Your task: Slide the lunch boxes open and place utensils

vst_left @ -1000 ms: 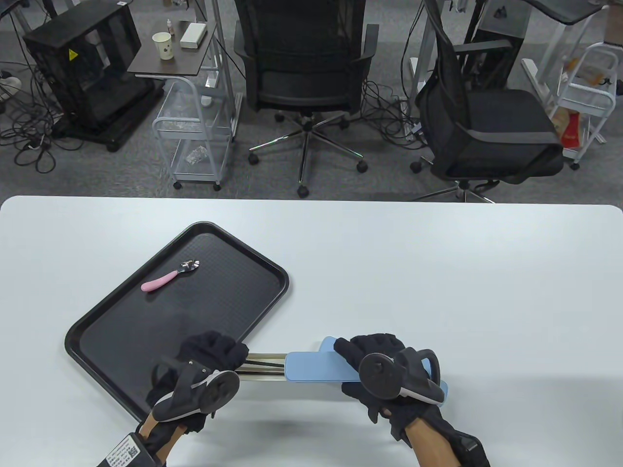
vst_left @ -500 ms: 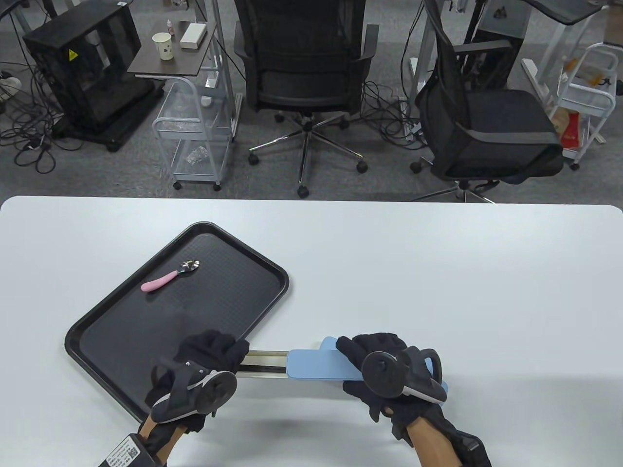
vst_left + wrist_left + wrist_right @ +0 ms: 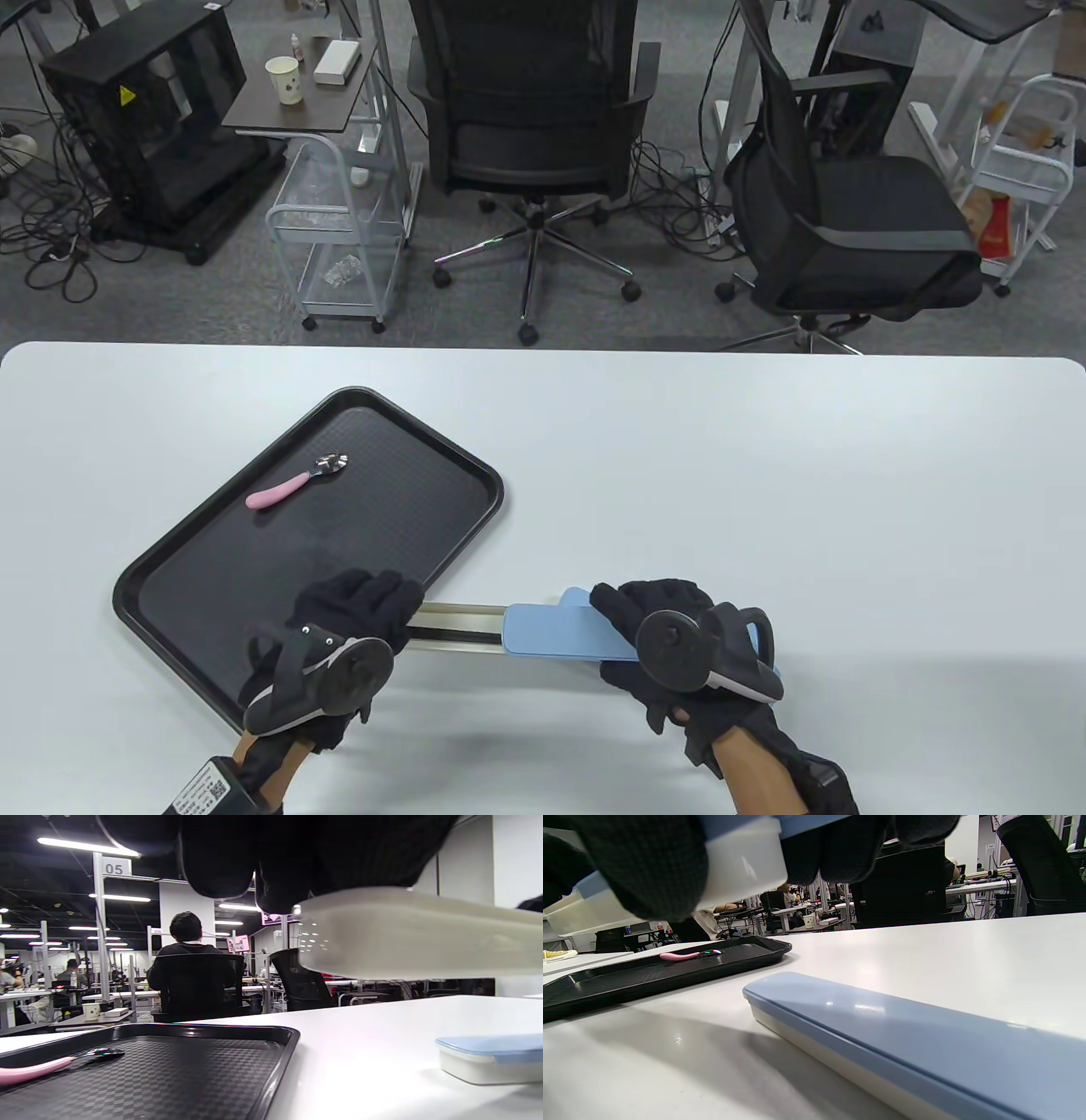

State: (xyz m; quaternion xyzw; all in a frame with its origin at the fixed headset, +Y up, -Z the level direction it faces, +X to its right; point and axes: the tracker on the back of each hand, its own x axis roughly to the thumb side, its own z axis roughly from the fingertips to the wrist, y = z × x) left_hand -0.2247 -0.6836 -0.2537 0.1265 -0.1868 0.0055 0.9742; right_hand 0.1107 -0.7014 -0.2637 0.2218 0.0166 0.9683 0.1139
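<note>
- I see a black tray (image 3: 254,543) with a fine checkered texture on its floor.
- The spoon (image 3: 297,480) has a pink handle and a shiny metal bowl.
- The held box's lid (image 3: 564,632) is light blue, its body (image 3: 458,632) cream-white.
- A second box (image 3: 903,1035) is coloured alike.
- My left hand (image 3: 339,632) and right hand (image 3: 670,645) wear black gloves.
- The surface (image 3: 764,475) is plain white.

Grey carpet floor (image 3: 594,314), two black office chairs (image 3: 530,110), cables, wire trolley (image 3: 339,246), ceiling strip lights (image 3: 87,846).

My left hand (image 3: 356,611) grips the white box base (image 3: 458,628); my right hand (image 3: 657,632) holds its blue lid (image 3: 560,635), slid partly rightward between them.
</note>
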